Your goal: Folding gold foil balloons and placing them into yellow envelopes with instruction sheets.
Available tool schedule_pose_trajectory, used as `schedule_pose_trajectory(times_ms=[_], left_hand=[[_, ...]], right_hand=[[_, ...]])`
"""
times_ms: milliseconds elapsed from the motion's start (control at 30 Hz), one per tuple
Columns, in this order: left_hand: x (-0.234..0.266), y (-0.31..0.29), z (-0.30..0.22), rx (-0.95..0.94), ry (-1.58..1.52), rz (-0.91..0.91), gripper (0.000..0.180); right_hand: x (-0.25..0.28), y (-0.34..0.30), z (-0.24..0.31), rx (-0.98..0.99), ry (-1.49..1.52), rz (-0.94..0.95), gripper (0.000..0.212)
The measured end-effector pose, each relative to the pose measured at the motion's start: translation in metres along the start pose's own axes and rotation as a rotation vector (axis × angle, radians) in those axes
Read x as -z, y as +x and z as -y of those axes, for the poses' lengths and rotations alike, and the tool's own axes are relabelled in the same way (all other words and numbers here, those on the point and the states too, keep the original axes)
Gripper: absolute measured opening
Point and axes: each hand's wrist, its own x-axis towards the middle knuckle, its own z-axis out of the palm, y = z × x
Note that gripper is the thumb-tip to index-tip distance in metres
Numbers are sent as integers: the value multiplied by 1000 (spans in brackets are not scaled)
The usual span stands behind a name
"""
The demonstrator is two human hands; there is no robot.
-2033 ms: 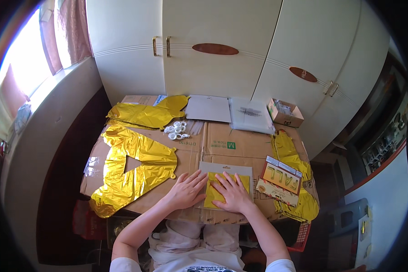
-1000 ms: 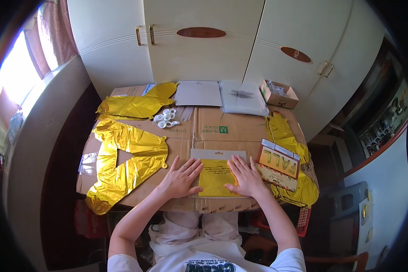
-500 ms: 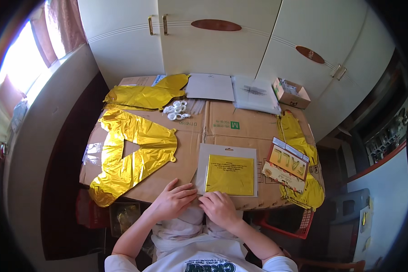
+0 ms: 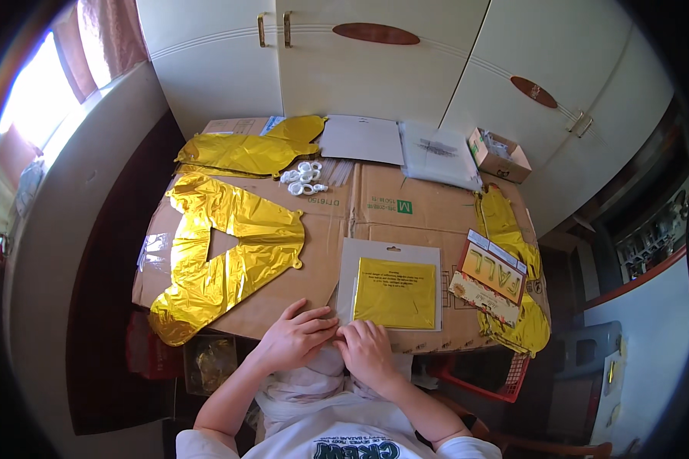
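Note:
A flat package (image 4: 396,293) lies at the table's front edge: a folded gold foil balloon against a grey card with a hang slot, apparently in clear plastic. My left hand (image 4: 297,335) is at its lower left corner, fingers bent and pressed together. Beside it, my right hand (image 4: 366,353) curls over the package's lower edge, thumb and fingers pinched close to the left fingertips. Whatever sits between the fingertips is too small to make out. A gold foil letter balloon (image 4: 260,226), flat and uninflated, is spread to the left of the package.
Cardboard (image 4: 386,183) covers the table. More flat gold balloons (image 4: 241,155) lie at the back left, beside white ribbon rolls (image 4: 305,177). Behind are a grey card (image 4: 362,140), clear bags (image 4: 440,157) and a small box (image 4: 500,155). Printed cards (image 4: 490,275) rest on gold foil (image 4: 524,325) at right.
The whole view has shifted slightly, so the table's things sit a little differently in it. My hands stay at the package's lower left corner, with only small finger movement.

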Motion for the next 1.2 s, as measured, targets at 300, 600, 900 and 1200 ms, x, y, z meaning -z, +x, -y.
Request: schedule_pose_trajectory(times_ms=[300,600,900,1200], left_hand=[[-3,1,-5,-3,71,-32,38],[1,2,-6,-26,113,-32,37],[-1,3,-13,-13,159,12,44],[-12,1,-22,-5,237,-34,42]], right_hand=[[-1,-5,-2,110,-41,-30,9],[57,-86,-84,-358,770,-469,8],[139,-202,-191,-281,1339,-1247,12],[150,-126,-113,-194,-106,-285,69]])
